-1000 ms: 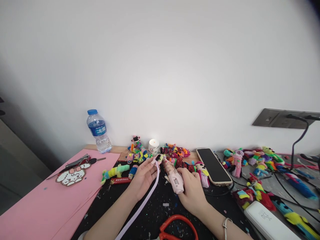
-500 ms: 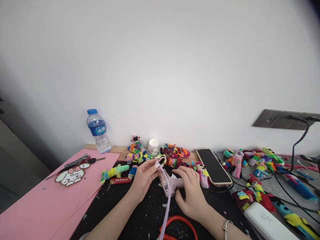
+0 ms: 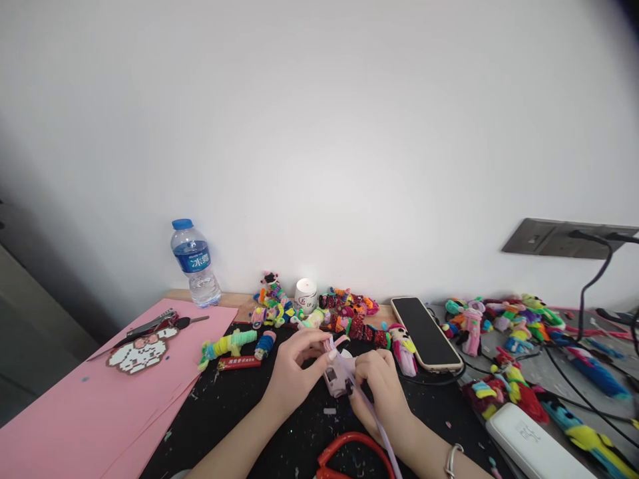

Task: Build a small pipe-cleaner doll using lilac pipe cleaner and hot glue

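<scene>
Apparently, the left hand point(image 3: 298, 364) pinches a lilac strip point(image 3: 388, 450); the right hand point(image 3: 378, 382), curled, touches it, grip unclear.

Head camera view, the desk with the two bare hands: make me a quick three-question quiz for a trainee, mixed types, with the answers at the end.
1. Multiple choice: What does the grip of the left hand hold? a) a black-screened rectangular phone; b) a long, pale-purple, flexible strip; c) a white rectangular power bank.
2. True or false: In the picture, the clear plastic bottle with a blue cap is to the left of the white printed paper cup.
3. Short answer: Which hand's wrist wears the thin, silver-coloured metal bangle?

Key: 1. b; 2. true; 3. the right hand.
</scene>
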Demonstrator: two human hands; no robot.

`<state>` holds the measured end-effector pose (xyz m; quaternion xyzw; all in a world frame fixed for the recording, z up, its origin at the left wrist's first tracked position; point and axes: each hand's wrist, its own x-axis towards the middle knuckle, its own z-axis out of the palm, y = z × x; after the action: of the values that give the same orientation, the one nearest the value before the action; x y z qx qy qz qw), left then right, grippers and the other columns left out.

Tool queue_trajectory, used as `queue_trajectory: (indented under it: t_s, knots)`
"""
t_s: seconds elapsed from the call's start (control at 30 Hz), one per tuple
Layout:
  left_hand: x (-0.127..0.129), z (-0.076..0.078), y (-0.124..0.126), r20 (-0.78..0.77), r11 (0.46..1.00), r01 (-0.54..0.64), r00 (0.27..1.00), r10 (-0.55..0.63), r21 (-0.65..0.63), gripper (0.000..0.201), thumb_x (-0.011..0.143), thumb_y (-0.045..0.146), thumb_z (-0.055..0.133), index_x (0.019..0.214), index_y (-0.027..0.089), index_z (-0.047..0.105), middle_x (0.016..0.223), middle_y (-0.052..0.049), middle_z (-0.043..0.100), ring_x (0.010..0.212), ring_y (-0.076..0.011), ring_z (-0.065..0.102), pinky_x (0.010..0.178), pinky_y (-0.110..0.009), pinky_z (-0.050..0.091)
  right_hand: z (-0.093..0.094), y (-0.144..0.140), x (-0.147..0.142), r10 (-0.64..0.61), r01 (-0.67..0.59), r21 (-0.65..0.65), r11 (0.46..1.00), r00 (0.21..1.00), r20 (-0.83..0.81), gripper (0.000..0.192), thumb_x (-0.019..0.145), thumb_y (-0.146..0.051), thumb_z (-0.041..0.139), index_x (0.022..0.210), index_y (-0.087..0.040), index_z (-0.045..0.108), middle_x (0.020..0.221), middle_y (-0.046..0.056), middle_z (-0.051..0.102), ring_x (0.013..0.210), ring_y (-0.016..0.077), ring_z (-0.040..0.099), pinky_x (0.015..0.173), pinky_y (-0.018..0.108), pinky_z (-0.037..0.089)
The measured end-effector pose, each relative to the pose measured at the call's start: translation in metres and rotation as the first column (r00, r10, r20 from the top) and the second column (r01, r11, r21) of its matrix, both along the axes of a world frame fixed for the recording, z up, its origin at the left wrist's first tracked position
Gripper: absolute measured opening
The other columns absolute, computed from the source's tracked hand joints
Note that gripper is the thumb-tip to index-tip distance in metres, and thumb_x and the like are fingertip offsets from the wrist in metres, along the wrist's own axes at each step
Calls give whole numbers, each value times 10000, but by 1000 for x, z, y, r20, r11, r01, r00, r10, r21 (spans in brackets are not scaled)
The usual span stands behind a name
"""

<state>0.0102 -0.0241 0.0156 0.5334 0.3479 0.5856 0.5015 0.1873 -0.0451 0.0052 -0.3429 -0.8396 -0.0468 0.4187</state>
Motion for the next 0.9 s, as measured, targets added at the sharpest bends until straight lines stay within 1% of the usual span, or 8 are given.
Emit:
queue_trajectory:
  t_s: [0.07,0.17,0.3,0.37,0.47,0.7,0.9]
  knots:
    - [0,0,1,38,998,40,999,-39,-41,192,680,182,720,871,162,727,859,-82,666,755,-200,613,695,-284,506,1,0,0,-22,21,-31,999,1000,-20,137,757,-65,416,758,-201,395,718,4,499,676,164,481,641,315,334]
    - [0,0,2,110,986,98,990,-83,-136,209,660,192,740,864,155,724,774,-68,691,717,-190,616,687,-289,500,4,0,1,-35,33,-51,998,998,-48,137,766,-62,413,751,-199,412,724,10,503,677,163,470,633,312,342]
    - [0,2,2,147,967,143,983,-114,-212,228,635,219,762,848,151,719,801,-72,701,730,-198,624,650,-286,500,4,2,2,35,-37,-42,998,999,-41,134,786,-67,402,755,-195,429,730,12,505,681,162,465,629,315,347]
    - [0,2,2,154,961,160,980,-127,-228,232,629,222,767,843,148,715,802,-68,696,726,-193,623,645,-285,500,3,2,2,61,-63,-33,997,997,-52,143,794,-62,387,758,-195,423,730,13,503,679,165,459,624,319,345]
    - [-1,1,3,156,954,181,977,-146,-238,233,630,227,768,840,144,710,768,-59,686,691,-180,616,633,-283,498,1,2,2,52,-54,-28,998,995,-80,151,801,-57,373,758,-194,420,725,16,499,680,171,454,620,322,348]
    - [-1,-1,4,167,953,201,972,-165,-227,217,624,223,774,811,136,707,711,-54,676,647,-173,615,618,-285,498,-4,3,3,-71,58,-86,995,986,-152,162,832,-85,365,736,-199,426,712,12,481,676,175,455,600,304,364]
    - [-1,-5,4,180,938,248,962,-208,-242,212,637,247,767,809,144,698,716,-44,669,610,-163,618,609,-308,520,-3,6,3,-111,91,-123,988,981,-162,158,855,-103,360,748,-195,433,731,18,482,680,173,452,610,308,362]
